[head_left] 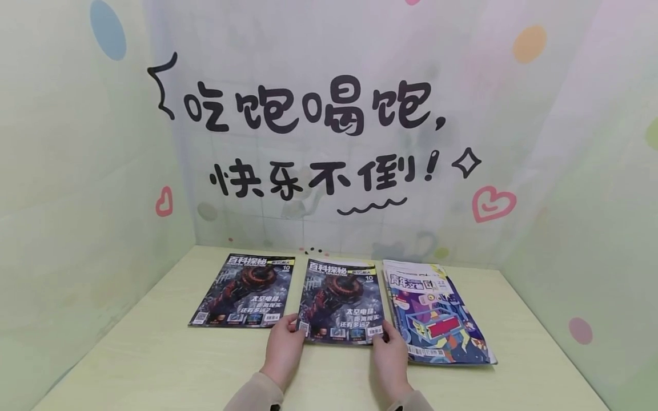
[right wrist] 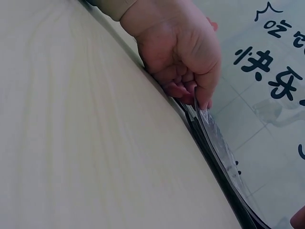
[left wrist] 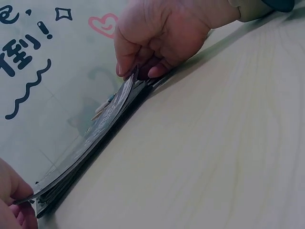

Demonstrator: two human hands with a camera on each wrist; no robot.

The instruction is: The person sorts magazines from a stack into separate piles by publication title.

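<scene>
A dark magazine (head_left: 339,302) with a red-and-black machine on its cover lies in the middle of the table. My left hand (head_left: 284,351) pinches its near left corner, and my right hand (head_left: 392,359) pinches the near right one. In the left wrist view, my right hand (left wrist: 157,40) has thumb and fingers on a cover whose near edge is raised over more dark magazines (left wrist: 90,157) beneath. The right wrist view shows my left hand (right wrist: 178,52) gripping the opposite corner of this bent cover (right wrist: 214,138).
A magazine (head_left: 247,294) with the same cover lies to the left. On the right is a pile topped by a purple magazine (head_left: 437,319), close beside my right hand. Behind the pale wooden table (head_left: 169,371) stands a printed wall (head_left: 319,228), with side walls left and right.
</scene>
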